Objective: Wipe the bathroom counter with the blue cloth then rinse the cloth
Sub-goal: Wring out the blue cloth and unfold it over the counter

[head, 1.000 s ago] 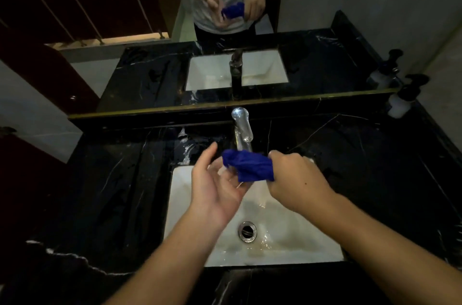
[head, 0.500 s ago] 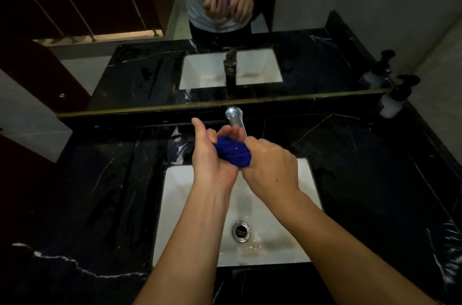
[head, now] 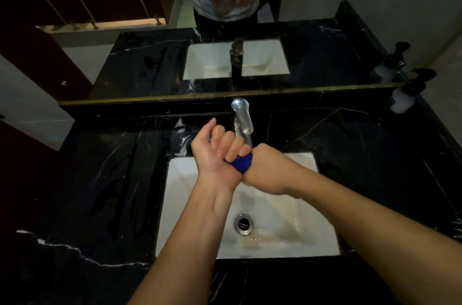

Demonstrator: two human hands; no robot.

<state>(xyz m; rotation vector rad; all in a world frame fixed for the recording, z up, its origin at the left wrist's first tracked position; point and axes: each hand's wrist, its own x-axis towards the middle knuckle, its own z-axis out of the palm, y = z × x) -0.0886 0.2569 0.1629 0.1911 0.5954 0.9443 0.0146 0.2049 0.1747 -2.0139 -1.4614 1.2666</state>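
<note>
The blue cloth point(head: 242, 162) is bunched into a tight roll over the white sink point(head: 310, 217). My left hand point(head: 215, 152) grips its left end with wet fingers curled round it. My right hand point(head: 271, 172) grips the right end, knuckles up. Only a short blue stretch shows between the two fists, plus a sliver behind the left hand. The chrome faucet point(head: 242, 117) stands just behind my hands. The black marble counter point(head: 105, 179) surrounds the sink.
A round drain point(head: 243, 223) sits in the wet basin below my arms. A soap dispenser point(head: 406, 93) stands at the counter's back right corner against the mirror point(head: 150, 17). Wet streaks lie on the counter left of the sink.
My left hand went from open beside the cloth to gripping it. Both fists have closed together and twisted, hiding most of the cloth over the sink.
</note>
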